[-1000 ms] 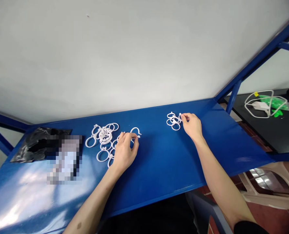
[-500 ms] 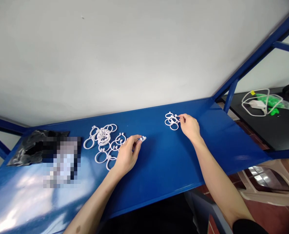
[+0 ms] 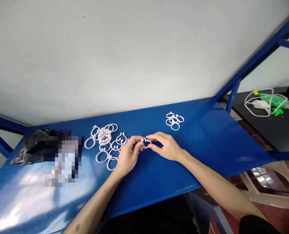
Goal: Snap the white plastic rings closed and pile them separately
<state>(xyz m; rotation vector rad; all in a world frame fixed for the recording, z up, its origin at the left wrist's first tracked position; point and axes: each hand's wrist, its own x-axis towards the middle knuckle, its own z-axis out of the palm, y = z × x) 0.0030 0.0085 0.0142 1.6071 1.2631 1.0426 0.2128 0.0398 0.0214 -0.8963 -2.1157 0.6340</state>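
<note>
Between my two hands is a white plastic curtain ring (image 3: 148, 142), held just above the table. My left hand (image 3: 129, 154) pinches its left side between thumb and fingers, near the small knobbed ends. From the right, my right hand (image 3: 167, 146) grips the same ring with thumb and fingertips; part of the ring is hidden by the fingers. A spread of several similar white rings (image 3: 102, 157) lies left of my left hand, some piled on one another. A smaller cluster of rings (image 3: 175, 126) lies farther back, beyond my right hand.
The blue metal table (image 3: 154, 185) meets a pale wall behind. At left lie a black plastic bag (image 3: 32, 143) and a pixelated item (image 3: 66, 162). A black surface (image 3: 263, 130) at right bears a white cable (image 3: 246, 109) and green plastic (image 3: 278, 111). A blue frame post (image 3: 233, 96) rises nearby.
My right hand has left the far cluster, where a ring now lies, and come left and nearer to grip the ring in my left hand. My left hand has barely moved.
</note>
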